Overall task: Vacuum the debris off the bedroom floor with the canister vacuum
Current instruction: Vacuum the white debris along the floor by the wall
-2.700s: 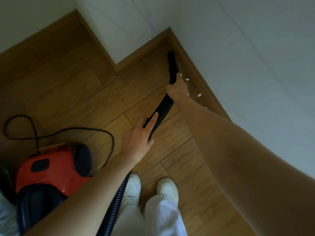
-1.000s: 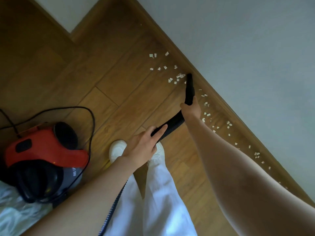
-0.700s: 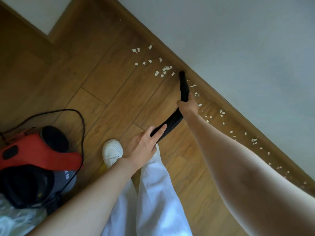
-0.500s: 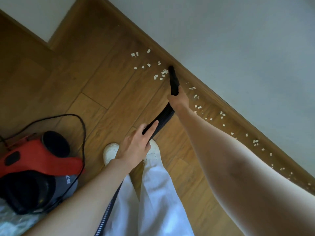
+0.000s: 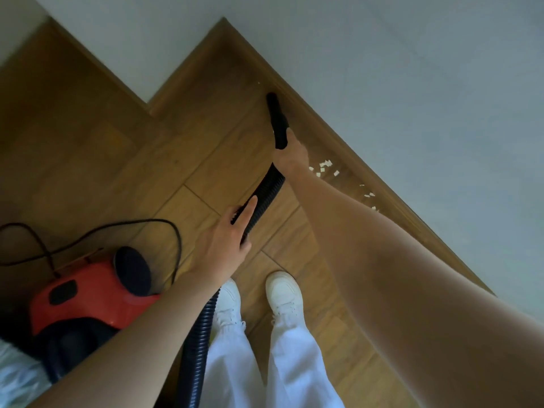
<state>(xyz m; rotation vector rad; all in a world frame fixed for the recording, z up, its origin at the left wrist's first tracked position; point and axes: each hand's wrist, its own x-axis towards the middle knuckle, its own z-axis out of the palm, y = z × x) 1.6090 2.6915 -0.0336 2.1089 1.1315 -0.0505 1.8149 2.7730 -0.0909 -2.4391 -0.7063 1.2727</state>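
Note:
My right hand (image 5: 290, 156) grips the black nozzle (image 5: 276, 120) of the vacuum, whose tip points up along the wooden baseboard (image 5: 338, 142). My left hand (image 5: 226, 242) is closed around the ribbed black hose (image 5: 265, 192) lower down. The red and black canister vacuum (image 5: 88, 298) sits on the wood floor at the lower left. White paper scraps (image 5: 322, 167) lie beside the baseboard just right of my right hand, with a few more scraps (image 5: 368, 195) further right. One tiny scrap lies above the nozzle tip.
The black power cord (image 5: 117, 228) loops over the floor above the canister. My two white shoes (image 5: 282, 293) and white trousers stand below the hose. Grey-white walls (image 5: 412, 83) form a stepped corner at the top. A pale crumpled bag (image 5: 17, 375) shows at the bottom left.
The nozzle has swept up along the baseboard towards the corner. The cluster of scraps that lay ahead of it is gone from the floor. The view has shifted; both feet now show.

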